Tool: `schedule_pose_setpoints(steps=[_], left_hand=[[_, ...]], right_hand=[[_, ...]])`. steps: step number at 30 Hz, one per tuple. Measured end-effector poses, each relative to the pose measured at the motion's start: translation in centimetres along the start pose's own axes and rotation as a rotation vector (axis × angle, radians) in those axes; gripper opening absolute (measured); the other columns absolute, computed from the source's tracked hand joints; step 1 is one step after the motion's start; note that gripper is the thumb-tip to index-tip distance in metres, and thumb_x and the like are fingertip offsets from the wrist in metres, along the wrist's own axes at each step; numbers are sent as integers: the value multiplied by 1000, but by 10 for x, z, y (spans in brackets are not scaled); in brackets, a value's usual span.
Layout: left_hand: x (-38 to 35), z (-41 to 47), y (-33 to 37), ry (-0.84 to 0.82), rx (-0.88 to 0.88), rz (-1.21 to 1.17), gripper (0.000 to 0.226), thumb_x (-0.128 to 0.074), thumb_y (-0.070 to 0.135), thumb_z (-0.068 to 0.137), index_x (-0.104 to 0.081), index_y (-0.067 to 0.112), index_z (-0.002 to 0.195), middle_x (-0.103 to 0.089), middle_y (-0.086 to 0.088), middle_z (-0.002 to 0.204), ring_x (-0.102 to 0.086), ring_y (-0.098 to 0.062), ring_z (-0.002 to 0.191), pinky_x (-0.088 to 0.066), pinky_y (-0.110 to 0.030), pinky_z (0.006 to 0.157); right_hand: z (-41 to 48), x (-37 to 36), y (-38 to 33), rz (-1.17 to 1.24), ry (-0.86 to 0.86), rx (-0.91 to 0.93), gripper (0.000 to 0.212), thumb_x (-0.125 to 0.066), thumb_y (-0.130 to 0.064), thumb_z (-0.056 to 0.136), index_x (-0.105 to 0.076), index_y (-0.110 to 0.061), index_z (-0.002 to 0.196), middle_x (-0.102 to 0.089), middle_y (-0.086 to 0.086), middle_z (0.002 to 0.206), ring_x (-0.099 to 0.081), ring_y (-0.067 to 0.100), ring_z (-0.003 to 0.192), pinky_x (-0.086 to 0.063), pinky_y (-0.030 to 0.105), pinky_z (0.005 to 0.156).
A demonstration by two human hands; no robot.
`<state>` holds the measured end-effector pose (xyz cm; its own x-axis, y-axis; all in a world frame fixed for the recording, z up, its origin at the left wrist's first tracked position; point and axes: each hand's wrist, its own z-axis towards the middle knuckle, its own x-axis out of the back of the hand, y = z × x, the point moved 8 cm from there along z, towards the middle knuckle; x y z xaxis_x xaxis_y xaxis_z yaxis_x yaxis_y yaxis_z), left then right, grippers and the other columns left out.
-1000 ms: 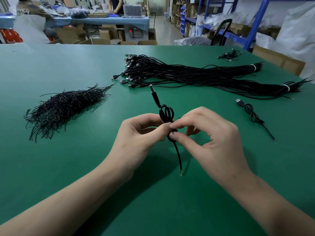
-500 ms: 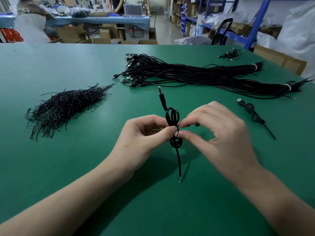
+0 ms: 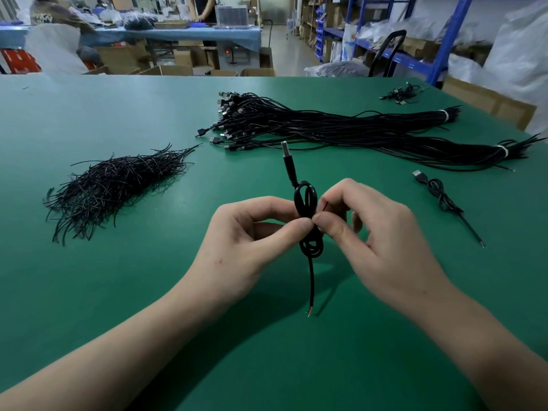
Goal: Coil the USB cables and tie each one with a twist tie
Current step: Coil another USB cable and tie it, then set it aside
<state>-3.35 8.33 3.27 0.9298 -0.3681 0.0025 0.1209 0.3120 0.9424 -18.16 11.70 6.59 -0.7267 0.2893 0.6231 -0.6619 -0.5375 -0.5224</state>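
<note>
A black USB cable [image 3: 305, 200], coiled into a small figure-eight, is held upright above the green table [image 3: 148, 307]. My left hand [image 3: 243, 244] pinches the coil's waist from the left. My right hand [image 3: 379, 241] pinches at the same waist from the right; whatever thin tie sits there is hidden by my fingertips. The USB plug points up and away, and the bare-wire tail hangs down toward the table. A heap of black twist ties [image 3: 115, 188] lies to the left. A large bundle of uncoiled USB cables [image 3: 341, 129] lies at the back.
One coiled and tied cable [image 3: 441, 197] lies at the right. A few more small cables [image 3: 400, 93] sit at the far right corner. Beyond the table edge are cardboard boxes, blue shelving, and people at another table.
Both hands and the coiled cable have risen slightly and moved a little to the right. My right fingers have closed tighter at the coil's waist.
</note>
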Motion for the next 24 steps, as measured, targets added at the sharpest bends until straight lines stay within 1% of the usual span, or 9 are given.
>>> schedule_pose_setpoints(steps=[5, 7, 10, 12, 16, 18, 20, 22, 24], left_hand=[[-1, -1, 5, 0, -29, 111, 9, -75, 19, 89, -79, 21, 97, -79, 3, 94, -77, -16, 87, -57, -23, 81], [0, -2, 9, 18, -73, 217, 11, -75, 21, 89, -80, 24, 98, -79, 8, 95, -75, -12, 90, -56, -23, 83], [2, -2, 21, 81, -207, 421, 15, -76, 25, 86, -79, 25, 101, -75, 10, 96, -70, -12, 95, -52, -22, 80], [3, -3, 31, 127, -317, 530, 18, -76, 27, 85, -79, 27, 103, -69, 8, 94, -64, -10, 93, -44, -15, 78], [-1, -9, 49, 149, -576, 735, 24, -74, 22, 88, -72, 24, 112, -52, 0, 84, -51, -10, 75, -36, -13, 74], [-4, -12, 52, 148, -649, 800, 24, -74, 20, 90, -73, 22, 113, -53, 1, 81, -51, -11, 70, -39, -17, 70], [-4, -8, 46, 110, -585, 737, 22, -75, 20, 91, -75, 23, 113, -60, 4, 81, -57, -10, 71, -44, -19, 68], [-1, -3, 31, 74, -359, 515, 20, -74, 27, 90, -75, 28, 110, -69, 8, 85, -66, -11, 78, -51, -22, 71], [1, 0, 11, 47, -124, 221, 15, -68, 35, 89, -70, 23, 98, -76, -1, 89, -74, -18, 84, -57, -28, 73]], right_hand=[[-1, -5, 4, 78, -80, -55, 24, -51, -33, 101, -56, -19, 83, -50, -3, 67, -46, 14, 64, -34, 28, 57], [-2, -13, 10, 295, -113, -167, 27, -51, -30, 101, -55, -14, 79, -45, -1, 63, -39, 17, 59, -33, 32, 55], [-6, -28, 20, 767, -130, -427, 25, -59, -26, 98, -58, -17, 75, -43, -9, 63, -32, 6, 53, -24, 22, 50], [-11, -41, 21, 1038, -159, -592, 20, -61, -30, 89, -62, -20, 71, -36, -4, 61, -22, 9, 53, -16, 23, 49], [-19, -51, 16, 1284, -230, -691, 20, -63, -23, 86, -60, -20, 67, -27, -6, 55, -15, 13, 57, -14, 26, 50], [-19, -51, 15, 1283, -252, -666, 17, -58, -23, 85, -61, -21, 69, -28, -5, 57, -15, 14, 59, -13, 28, 52], [-17, -46, 19, 1126, -216, -625, 22, -55, -25, 90, -61, -20, 70, -31, -5, 57, -18, 12, 57, -14, 26, 51], [-11, -32, 23, 820, -125, -514, 30, -55, -26, 101, -56, -9, 76, -35, -4, 59, -27, 10, 55, -20, 23, 50], [-4, -19, 16, 541, -48, -339, 33, -51, -27, 105, -52, -4, 81, -37, 3, 62, -32, 19, 58, -27, 31, 52]])
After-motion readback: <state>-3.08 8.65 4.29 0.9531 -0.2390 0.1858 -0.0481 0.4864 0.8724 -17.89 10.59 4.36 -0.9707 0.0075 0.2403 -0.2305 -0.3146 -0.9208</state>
